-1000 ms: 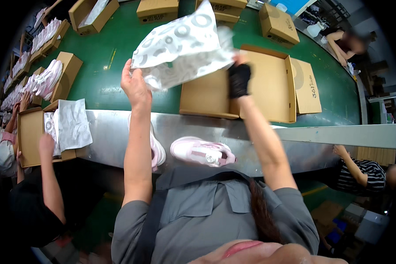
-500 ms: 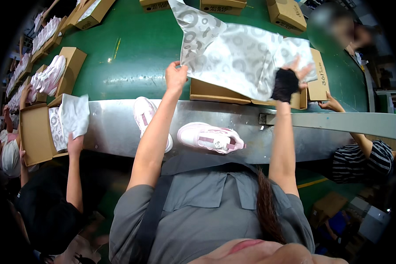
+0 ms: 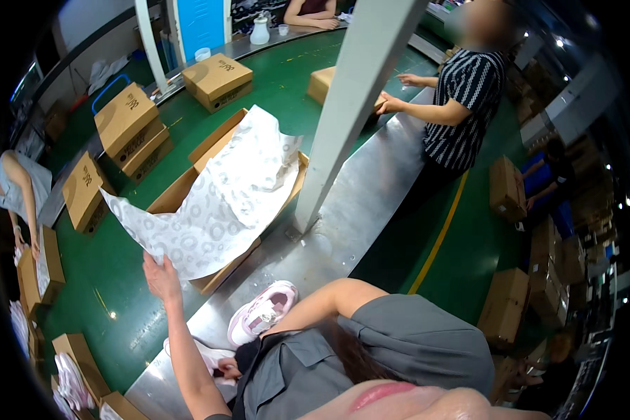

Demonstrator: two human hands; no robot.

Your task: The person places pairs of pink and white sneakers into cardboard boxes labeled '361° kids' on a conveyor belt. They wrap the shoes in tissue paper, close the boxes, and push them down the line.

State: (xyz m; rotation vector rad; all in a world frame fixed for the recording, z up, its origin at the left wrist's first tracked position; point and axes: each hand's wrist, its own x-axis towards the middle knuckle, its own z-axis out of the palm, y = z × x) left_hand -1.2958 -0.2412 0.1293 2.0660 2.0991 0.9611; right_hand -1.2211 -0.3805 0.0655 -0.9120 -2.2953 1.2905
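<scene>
A sheet of white patterned tissue paper (image 3: 224, 203) lies draped over an open brown shoebox (image 3: 201, 152), partly inside it. My left hand (image 3: 162, 278) pinches the paper's near left corner. Close to my body, my right hand (image 3: 227, 367), with a black wrist cover (image 3: 248, 355), has its fingers curled at a white and pink sneaker (image 3: 201, 357). That sneaker is partly hidden by my left forearm. The matching sneaker (image 3: 262, 315) rests on the metal ledge, next to my right arm.
A grey post (image 3: 350, 115) rises beside the shoebox. Closed shoeboxes (image 3: 127, 119) stand on the green table (image 3: 273, 91). At right, a person in a striped top (image 3: 462, 105) handles a box. More sneakers (image 3: 73, 381) sit at the lower left, and another person (image 3: 24, 189) works beyond.
My view has swung to the right. My right hand has left the paper and come back to the sneaker near my body. The paper has come down over the box; my left hand still holds its edge.
</scene>
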